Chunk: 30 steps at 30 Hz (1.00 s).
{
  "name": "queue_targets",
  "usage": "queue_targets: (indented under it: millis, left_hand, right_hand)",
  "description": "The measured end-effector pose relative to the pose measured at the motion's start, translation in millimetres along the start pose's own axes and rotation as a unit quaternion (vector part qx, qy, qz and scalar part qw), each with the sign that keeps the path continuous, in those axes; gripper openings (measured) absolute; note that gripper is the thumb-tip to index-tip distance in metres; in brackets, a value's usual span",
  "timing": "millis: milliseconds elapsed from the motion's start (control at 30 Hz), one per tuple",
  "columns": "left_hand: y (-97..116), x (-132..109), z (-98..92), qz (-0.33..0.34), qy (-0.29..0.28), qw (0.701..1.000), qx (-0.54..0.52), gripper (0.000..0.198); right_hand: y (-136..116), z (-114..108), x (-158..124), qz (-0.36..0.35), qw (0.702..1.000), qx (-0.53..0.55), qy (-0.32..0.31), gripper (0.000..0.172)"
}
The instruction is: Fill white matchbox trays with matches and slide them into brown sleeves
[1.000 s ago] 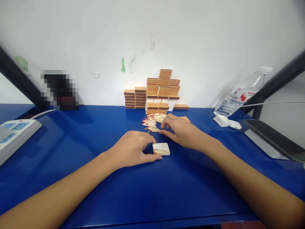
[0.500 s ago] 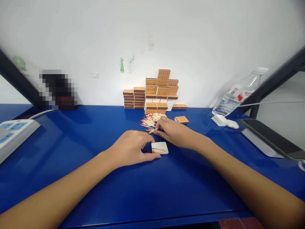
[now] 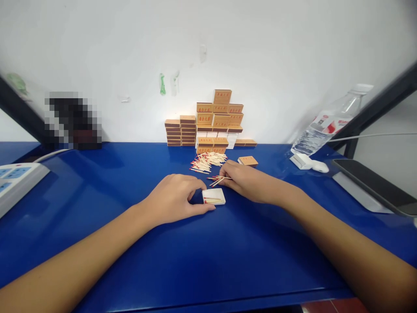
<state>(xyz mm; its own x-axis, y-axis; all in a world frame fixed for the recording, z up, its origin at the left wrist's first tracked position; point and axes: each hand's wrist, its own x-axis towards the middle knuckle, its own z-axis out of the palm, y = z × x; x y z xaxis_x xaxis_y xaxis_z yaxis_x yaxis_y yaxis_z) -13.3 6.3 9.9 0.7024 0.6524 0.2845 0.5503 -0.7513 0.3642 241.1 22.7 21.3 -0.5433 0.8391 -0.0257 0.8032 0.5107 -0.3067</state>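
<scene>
My left hand grips a small white matchbox tray at its left end, thumb at the near side and fingers at the far side. A few red-tipped matches lie inside the tray along its near edge. Just beyond it, my right hand pinches several matches, their red heads pointing left and fanned at different angles. Behind both hands is a loose pile of matches on the blue table. A closed orange matchbox lies to the right of the pile.
Stacked matchboxes stand against the wall, with lower stacks at their left. At right are a tilted water bottle, a white plug-like object and a phone. A power strip lies at left.
My right hand has drawn back from the pile toward me, now with several matches between its fingers. My left hand keeps hold of the tray. The view has shifted slightly.
</scene>
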Motion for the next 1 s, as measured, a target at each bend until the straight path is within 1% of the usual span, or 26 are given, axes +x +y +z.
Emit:
queue_targets:
  millis: [100, 267, 467, 567, 700, 800, 900, 1000]
  left_hand:
    - [-0.7, -0.1, 0.6, 0.005, 0.006, 1.0, 0.005, 0.034]
    - [-2.9, 0.8, -0.6, -0.003, 0.013, 1.0, 0.021, 0.034]
    - [-4.8, 1.3, -1.8, -0.016, 0.021, 0.999, 0.031, 0.033]
    - [-5.5, 1.1, -1.1, -0.027, 0.024, 0.999, 0.031, 0.035]
    - [-5.8, 2.2, -1.1, -0.052, 0.024, 0.998, 0.034, 0.037]
    - [-5.5, 3.1, -1.6, -0.055, 0.02, 0.998, 0.033, 0.036]
    - [-5.4, 3.4, -1.6, -0.048, 0.022, 0.998, 0.036, 0.036]
    - [-5.7, 3.1, -1.2, -0.043, 0.022, 0.998, 0.037, 0.034]
  right_hand:
    - [0.3, 1.8, -0.8, -0.001, 1.0, -0.021, 0.002, 0.023]
    - [0.9, 1.7, -3.0, 0.003, 1.0, -0.022, 0.0, 0.025]
    - [-0.9, -6.8, -6.1, 0.001, 0.997, -0.054, 0.058, 0.024]
    - [-2.9, -11.4, -8.7, -0.008, 0.996, -0.061, 0.072, 0.027]
    - [-9.5, -11.6, -12.3, -0.033, 0.993, -0.056, 0.095, 0.028]
    - [-17.4, -5.6, -14.7, -0.07, 0.992, -0.054, 0.093, 0.026]
    - [-24.6, 3.4, -17.0, -0.117, 0.984, -0.096, 0.093, 0.022]
    - [-30.6, 9.8, -18.7, -0.124, 0.975, -0.159, 0.093, 0.02]
